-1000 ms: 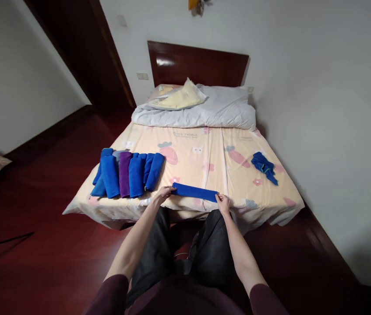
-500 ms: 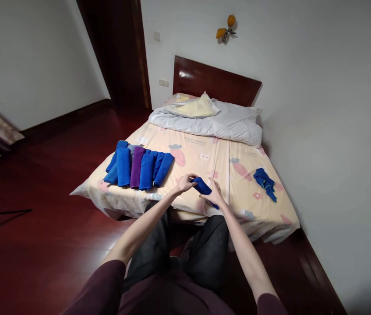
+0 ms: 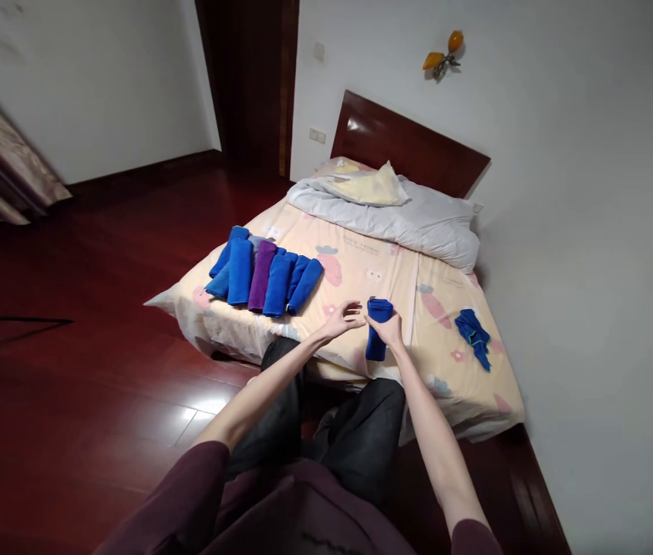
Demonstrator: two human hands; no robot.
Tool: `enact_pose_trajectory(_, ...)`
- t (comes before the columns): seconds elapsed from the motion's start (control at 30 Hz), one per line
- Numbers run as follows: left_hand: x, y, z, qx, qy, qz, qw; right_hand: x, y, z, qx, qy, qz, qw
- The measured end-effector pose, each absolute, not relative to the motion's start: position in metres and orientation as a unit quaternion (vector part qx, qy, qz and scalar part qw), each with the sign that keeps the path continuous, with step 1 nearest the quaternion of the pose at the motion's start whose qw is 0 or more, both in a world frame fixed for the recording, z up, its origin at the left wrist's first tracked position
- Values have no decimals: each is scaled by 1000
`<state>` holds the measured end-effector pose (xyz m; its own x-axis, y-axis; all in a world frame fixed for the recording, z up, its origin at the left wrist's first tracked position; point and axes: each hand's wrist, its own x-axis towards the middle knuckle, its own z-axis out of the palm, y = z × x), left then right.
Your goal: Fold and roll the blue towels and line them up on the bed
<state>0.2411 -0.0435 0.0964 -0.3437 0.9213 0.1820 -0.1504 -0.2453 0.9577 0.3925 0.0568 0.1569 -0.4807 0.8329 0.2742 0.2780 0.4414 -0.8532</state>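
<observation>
My right hand (image 3: 389,330) is wrapped round a rolled blue towel (image 3: 378,343), which stands nearly upright just above the front part of the bed. Close by on its left, my left hand (image 3: 342,321) is open, fingers apart and curved toward the roll, with nothing in it. To the left lies a group of rolled towels, several of them blue (image 3: 240,274) and one purple (image 3: 262,277), side by side and partly stacked. A crumpled blue cloth (image 3: 473,338) with a green edge rests at the right side of the bed.
The bed (image 3: 355,262) has a cream sheet with a carrot pattern. A grey-white quilt (image 3: 435,223) and a pale yellow pillow (image 3: 375,187) lie toward the headboard (image 3: 410,139). Dark thin legs of a stand (image 3: 14,318) reach over the floor at left.
My left hand has let go of the rolled towel and opened. The roll, now in my right hand alone, has turned from slanted to nearly upright. The view has shifted left.
</observation>
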Motion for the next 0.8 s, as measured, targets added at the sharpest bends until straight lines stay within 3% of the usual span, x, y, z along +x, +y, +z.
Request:
enact_pose_trajectory(0.23,229,-64,37,428,563,630,321,315,27,176,-358,-677,488,418)
enact_pose_trajectory(0.4,204,-58,25,367,636,633,245,255,3,174,-328,-656,520,438)
enact_pose_trajectory(0.8,138,-44,1,329,698,603,202,190,15,149,-358,-647,527,420)
